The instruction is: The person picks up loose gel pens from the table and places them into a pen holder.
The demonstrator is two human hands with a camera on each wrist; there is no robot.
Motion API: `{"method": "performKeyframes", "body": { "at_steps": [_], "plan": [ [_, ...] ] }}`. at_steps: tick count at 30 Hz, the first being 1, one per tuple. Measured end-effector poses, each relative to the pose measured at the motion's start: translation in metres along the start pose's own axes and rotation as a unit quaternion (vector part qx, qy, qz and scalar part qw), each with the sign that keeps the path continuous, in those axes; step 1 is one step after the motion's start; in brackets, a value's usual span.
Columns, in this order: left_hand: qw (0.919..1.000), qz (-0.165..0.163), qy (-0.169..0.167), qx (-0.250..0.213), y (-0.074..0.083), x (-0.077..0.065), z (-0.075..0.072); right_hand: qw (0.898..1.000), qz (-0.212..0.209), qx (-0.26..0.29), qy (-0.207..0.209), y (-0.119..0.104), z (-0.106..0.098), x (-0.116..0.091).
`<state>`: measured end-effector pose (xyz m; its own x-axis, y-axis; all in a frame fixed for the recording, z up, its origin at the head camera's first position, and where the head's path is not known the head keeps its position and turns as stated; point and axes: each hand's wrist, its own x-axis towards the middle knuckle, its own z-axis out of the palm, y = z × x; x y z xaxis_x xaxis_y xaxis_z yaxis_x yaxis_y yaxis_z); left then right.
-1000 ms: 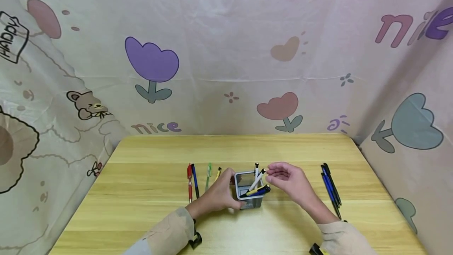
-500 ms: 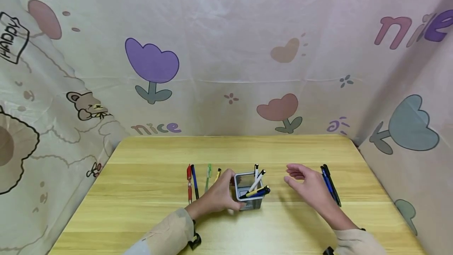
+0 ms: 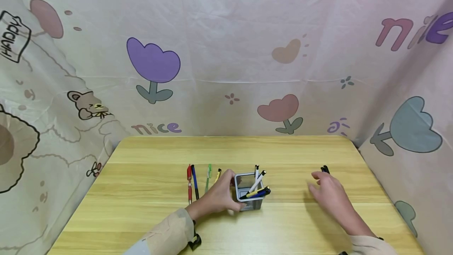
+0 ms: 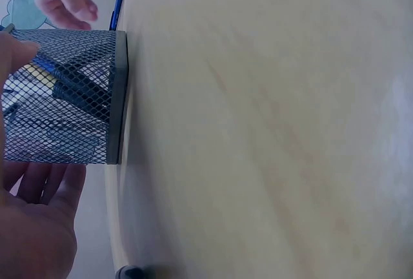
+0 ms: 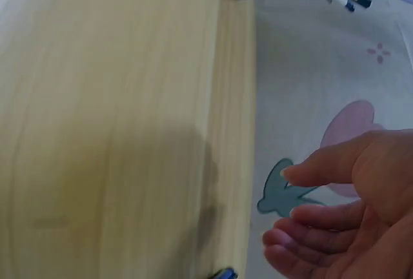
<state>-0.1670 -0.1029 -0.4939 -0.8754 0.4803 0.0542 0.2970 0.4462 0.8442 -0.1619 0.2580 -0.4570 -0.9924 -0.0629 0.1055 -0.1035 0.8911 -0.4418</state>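
Note:
My left hand [image 3: 218, 195] grips a grey wire-mesh pen holder [image 3: 253, 205] by its left side, thumb at the front and fingers behind. White pens with black ends [image 3: 256, 181] and a yellow-and-black pen [image 3: 255, 194] beside a blue one lean inside it. In the left wrist view the mesh wall [image 4: 64, 98] stands upright on the table. My right hand [image 3: 330, 195] hovers over the right side of the table, fingers loosely bent and holding nothing. It mostly covers the dark pens [image 3: 325, 169] lying there; only their tips show.
Left of the holder lie a red pen [image 3: 189, 184], a blue pen [image 3: 195, 181], a green pen [image 3: 208, 177] and a yellow pen [image 3: 218, 174], partly behind the left hand. The wooden table [image 3: 159, 150] ends at a printed cloth backdrop [image 3: 219, 50].
My right hand has moved from beside the pen holder rightward to the dark pens, now covering most of them. The left hand and holder have stayed in place.

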Motion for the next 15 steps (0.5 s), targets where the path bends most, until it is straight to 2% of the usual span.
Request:
{"method": "performKeyframes", "body": {
  "at_steps": [7,15],
  "plan": [
    [1.0000,-0.006,0.000,-0.005,-0.001,-0.001,0.002,0.999,0.018,-0.031,0.006,0.019,0.003,0.001],
    [1.0000,-0.005,0.004,0.002,0.000,0.000,0.001,0.997,0.048,-0.050,-0.012,0.030,0.002,0.004]
  ]
}}
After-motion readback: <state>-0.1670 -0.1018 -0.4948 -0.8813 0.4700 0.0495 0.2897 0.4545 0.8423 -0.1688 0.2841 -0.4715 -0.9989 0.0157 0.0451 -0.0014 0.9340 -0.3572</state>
